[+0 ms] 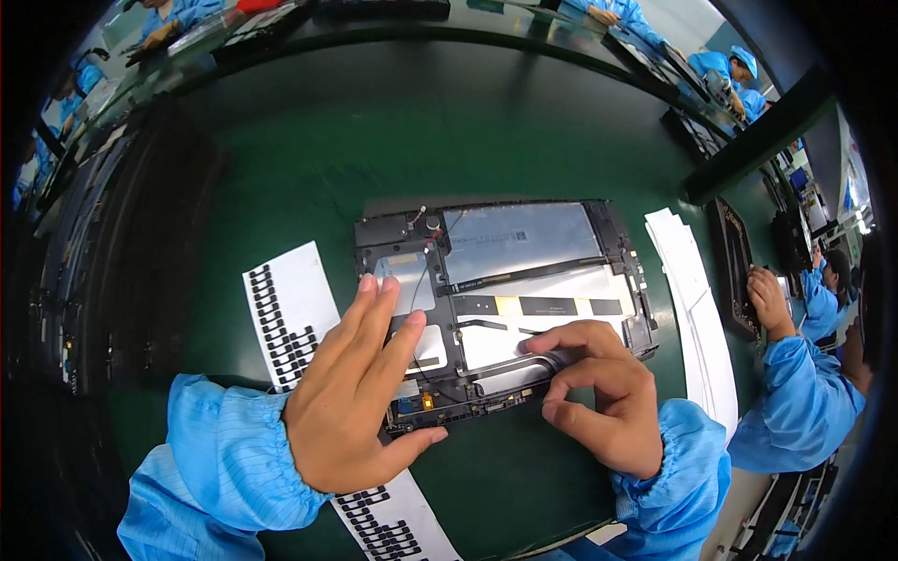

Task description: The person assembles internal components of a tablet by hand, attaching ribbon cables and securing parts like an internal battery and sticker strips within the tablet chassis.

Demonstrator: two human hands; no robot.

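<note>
The opened flat device (519,248) lies on the green table (299,154), between white sheets (293,285); the left hand (346,407) spreads over its left part, gripping nothing. The right hand (613,402) curls at its lower right (thumb and forefinger apart); whether it pinches anything, I cannot tell.

1. Wearer's hands: two, left hand (346,397) and right hand (617,402).
2. Black-framed device (543,288): one, beneath left fingers, reaching to right fingertips.
3. Grey rectangular panel (524,245): one, beyond right hand.
4. Yellow patches (508,306): two, just beyond right hand.
5. Black-tabbed white sheet (307,280): two portions visible, beyond and nearer than left wrist; one sheet or two, cannot tell.
6. White papers (694,318): right of right hand; number unresolved.
7. Co-worker's hand (770,301): one, beyond those papers.
</note>
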